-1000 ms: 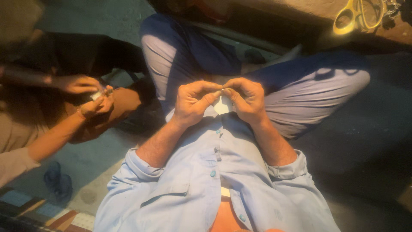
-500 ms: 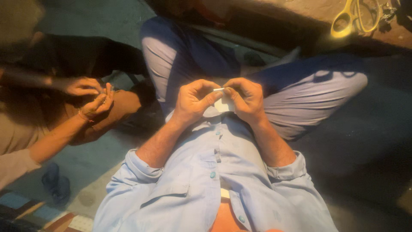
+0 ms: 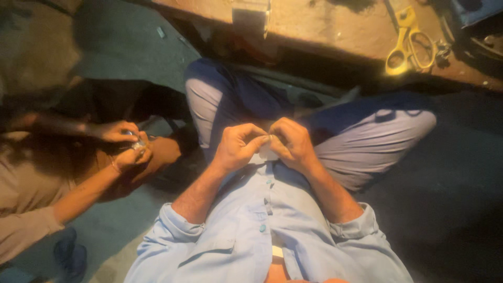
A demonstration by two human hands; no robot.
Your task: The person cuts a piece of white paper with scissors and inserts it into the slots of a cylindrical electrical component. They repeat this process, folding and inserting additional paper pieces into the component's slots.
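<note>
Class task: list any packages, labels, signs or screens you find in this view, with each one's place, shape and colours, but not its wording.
No packages, labels, signs or screens can be made out.
Small pale piece: pinched between left hand and right hand, over the lap; too small to tell what it is.

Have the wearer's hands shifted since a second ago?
No. The left hand and right hand remain pinched together over the small white piece, just above the shirt's top button.
</note>
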